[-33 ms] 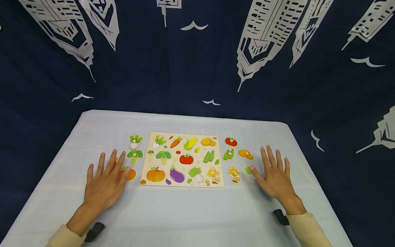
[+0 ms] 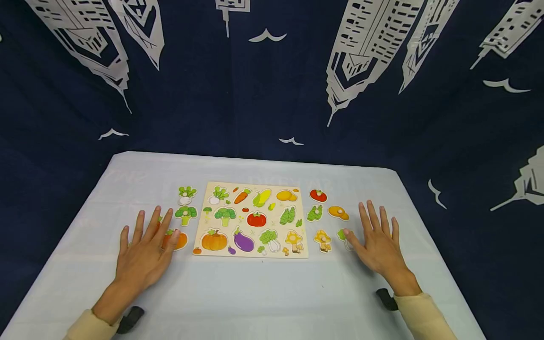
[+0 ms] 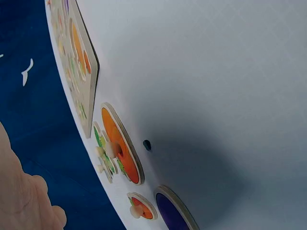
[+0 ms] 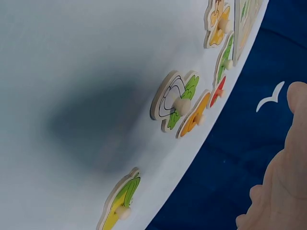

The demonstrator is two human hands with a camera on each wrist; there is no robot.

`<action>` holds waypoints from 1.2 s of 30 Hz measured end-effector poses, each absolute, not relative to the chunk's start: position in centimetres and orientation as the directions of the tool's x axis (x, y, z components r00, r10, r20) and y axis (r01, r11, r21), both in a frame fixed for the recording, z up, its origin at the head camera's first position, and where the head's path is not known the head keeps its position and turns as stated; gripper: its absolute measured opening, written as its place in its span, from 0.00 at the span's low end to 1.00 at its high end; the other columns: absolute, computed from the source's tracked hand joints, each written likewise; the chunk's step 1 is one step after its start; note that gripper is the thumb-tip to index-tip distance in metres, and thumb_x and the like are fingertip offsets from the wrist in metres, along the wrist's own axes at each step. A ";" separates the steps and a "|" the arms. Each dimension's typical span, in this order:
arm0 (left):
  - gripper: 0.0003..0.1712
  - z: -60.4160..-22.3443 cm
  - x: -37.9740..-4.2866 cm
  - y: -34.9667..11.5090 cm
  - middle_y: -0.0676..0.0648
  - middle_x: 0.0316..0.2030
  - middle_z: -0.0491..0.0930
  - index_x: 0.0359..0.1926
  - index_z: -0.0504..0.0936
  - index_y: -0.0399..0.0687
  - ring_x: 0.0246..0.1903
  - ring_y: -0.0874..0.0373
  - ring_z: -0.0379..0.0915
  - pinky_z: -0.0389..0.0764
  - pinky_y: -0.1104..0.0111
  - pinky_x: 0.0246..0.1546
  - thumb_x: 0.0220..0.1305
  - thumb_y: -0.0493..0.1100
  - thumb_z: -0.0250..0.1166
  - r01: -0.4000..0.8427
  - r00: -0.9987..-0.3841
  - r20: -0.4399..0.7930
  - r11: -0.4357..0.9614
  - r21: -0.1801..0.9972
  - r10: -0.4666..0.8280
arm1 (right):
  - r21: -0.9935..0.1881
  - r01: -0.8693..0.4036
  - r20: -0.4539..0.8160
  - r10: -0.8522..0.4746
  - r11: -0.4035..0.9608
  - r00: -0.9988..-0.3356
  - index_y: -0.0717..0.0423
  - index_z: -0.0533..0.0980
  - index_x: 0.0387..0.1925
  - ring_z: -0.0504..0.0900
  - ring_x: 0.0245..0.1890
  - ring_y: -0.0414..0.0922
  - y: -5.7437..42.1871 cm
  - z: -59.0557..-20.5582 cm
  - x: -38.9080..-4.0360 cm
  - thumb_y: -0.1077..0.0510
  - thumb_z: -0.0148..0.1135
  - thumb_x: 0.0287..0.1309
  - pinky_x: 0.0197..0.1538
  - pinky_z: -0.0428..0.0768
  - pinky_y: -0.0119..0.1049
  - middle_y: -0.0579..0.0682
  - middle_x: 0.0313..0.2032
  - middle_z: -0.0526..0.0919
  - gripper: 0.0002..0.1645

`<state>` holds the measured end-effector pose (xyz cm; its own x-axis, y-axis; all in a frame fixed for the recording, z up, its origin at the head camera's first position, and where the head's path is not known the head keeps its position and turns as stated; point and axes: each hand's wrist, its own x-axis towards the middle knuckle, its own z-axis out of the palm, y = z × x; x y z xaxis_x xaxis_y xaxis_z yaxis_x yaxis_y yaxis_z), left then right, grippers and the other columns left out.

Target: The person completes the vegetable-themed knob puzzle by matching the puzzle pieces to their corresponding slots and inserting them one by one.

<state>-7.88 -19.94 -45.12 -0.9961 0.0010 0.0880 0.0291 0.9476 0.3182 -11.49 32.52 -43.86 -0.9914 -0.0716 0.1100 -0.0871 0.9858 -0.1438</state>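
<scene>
My left hand hovers palm down with fingers spread, left of the wooden vegetable puzzle board. Under its thumb a pumpkin piece shows in part. In the left wrist view a purple piece and a small orange-red piece lie on the cloth. My right hand, also spread and holding nothing, is over the right side. Its thumb tip overlaps a bok choy piece. A corn piece, hidden by that hand from the head camera, appears in the right wrist view.
Left of the board lie a turnip piece and a broccoli piece. To its right are a tomato piece, a leafy green piece, a potato piece and a mushroom piece. A white cloth covers the table.
</scene>
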 end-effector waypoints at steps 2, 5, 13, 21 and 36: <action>0.40 -45.1 -8.0 -19.9 0.38 0.79 0.43 0.81 0.43 0.56 0.79 0.37 0.22 0.30 0.32 0.70 0.77 0.65 0.38 0.025 -0.996 0.085 0.947 0.320 -0.003 | -0.146 -0.087 0.113 -0.071 0.985 -0.991 0.50 0.36 0.81 0.30 0.79 0.62 32.5 -43.9 -11.5 0.30 0.46 0.69 0.74 0.25 0.65 0.57 0.81 0.37 0.53; 0.40 -45.2 -8.0 -19.9 0.38 0.79 0.43 0.81 0.43 0.57 0.79 0.37 0.24 0.31 0.32 0.70 0.77 0.65 0.38 0.021 -0.996 0.088 0.946 0.323 -0.008 | -0.155 -0.089 0.120 -0.071 0.984 -0.990 0.50 0.37 0.81 0.30 0.79 0.62 32.4 -43.9 -11.6 0.30 0.46 0.69 0.74 0.26 0.65 0.58 0.80 0.37 0.53; 0.39 -46.1 -7.9 -18.8 0.38 0.80 0.44 0.81 0.44 0.57 0.79 0.37 0.29 0.31 0.32 0.70 0.77 0.64 0.39 0.024 -0.996 0.090 0.931 0.365 -0.010 | -0.183 -0.100 0.095 -0.083 0.978 -0.992 0.49 0.37 0.81 0.30 0.79 0.62 32.3 -44.5 -11.6 0.32 0.46 0.70 0.74 0.26 0.66 0.57 0.81 0.37 0.52; 0.39 -46.3 -8.1 -17.4 0.38 0.79 0.46 0.81 0.44 0.57 0.78 0.35 0.35 0.35 0.32 0.70 0.77 0.64 0.39 0.038 -0.997 0.074 0.922 0.384 0.010 | -0.175 -0.089 0.079 -0.076 0.981 -0.994 0.48 0.39 0.81 0.31 0.79 0.62 31.8 -44.9 -11.6 0.30 0.46 0.69 0.74 0.26 0.66 0.57 0.81 0.37 0.52; 0.41 -46.8 -7.8 -14.9 0.34 0.78 0.47 0.81 0.44 0.52 0.77 0.32 0.38 0.39 0.33 0.70 0.76 0.62 0.44 0.017 -0.999 -0.031 0.884 0.467 0.035 | -0.196 -0.132 0.067 -0.121 0.972 -0.990 0.47 0.47 0.80 0.36 0.79 0.63 31.4 -45.2 -11.7 0.31 0.45 0.70 0.73 0.30 0.68 0.57 0.80 0.41 0.47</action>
